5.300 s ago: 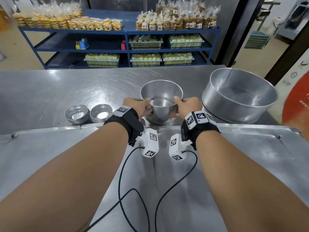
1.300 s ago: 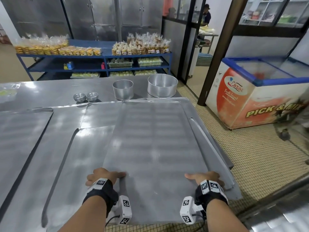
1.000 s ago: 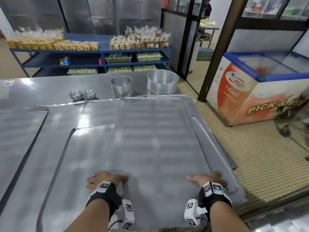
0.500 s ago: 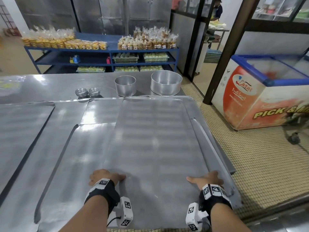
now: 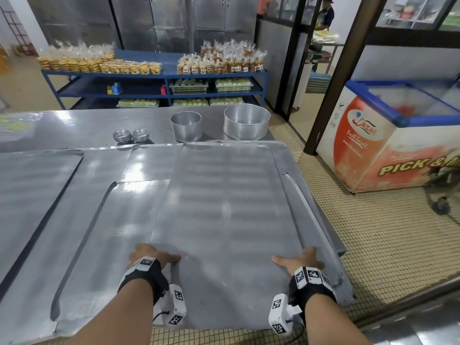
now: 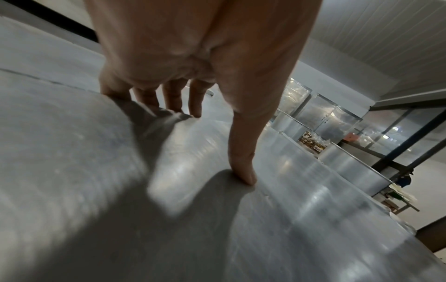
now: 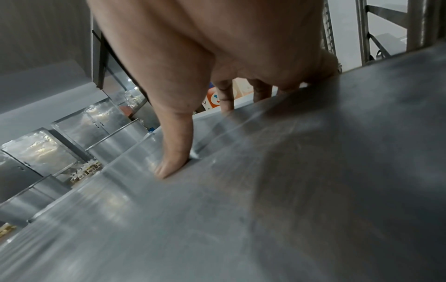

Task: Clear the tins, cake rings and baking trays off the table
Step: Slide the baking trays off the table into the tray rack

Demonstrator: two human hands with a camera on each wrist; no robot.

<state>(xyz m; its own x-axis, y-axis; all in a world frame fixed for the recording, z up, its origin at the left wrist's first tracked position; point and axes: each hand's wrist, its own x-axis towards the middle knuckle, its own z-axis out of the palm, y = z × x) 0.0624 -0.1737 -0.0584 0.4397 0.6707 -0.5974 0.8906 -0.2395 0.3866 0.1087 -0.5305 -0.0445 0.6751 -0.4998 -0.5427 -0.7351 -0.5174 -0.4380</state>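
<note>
A large flat baking tray (image 5: 224,220) lies on top of other trays, its near end past the table's front edge. My left hand (image 5: 151,255) grips its near left corner and my right hand (image 5: 301,260) its near right corner. In the wrist views each thumb (image 6: 241,162) (image 7: 173,156) presses on the top while the fingers curl over the side edge. At the table's far end stand a small round cake tin (image 5: 186,125), a larger round tin (image 5: 246,122) and two small stacks of tart tins (image 5: 122,135).
More flat trays (image 5: 112,245) (image 5: 29,185) cover the steel table to the left and under the held one. To the right are a tiled floor (image 5: 373,245) and a chest freezer (image 5: 398,145). A blue shelf (image 5: 159,90) of packed goods stands behind.
Five seconds ago both hands held the small cake tin; it now stands at the far end and the hands are on the tray. Over the last second the grip and tray barely moved.
</note>
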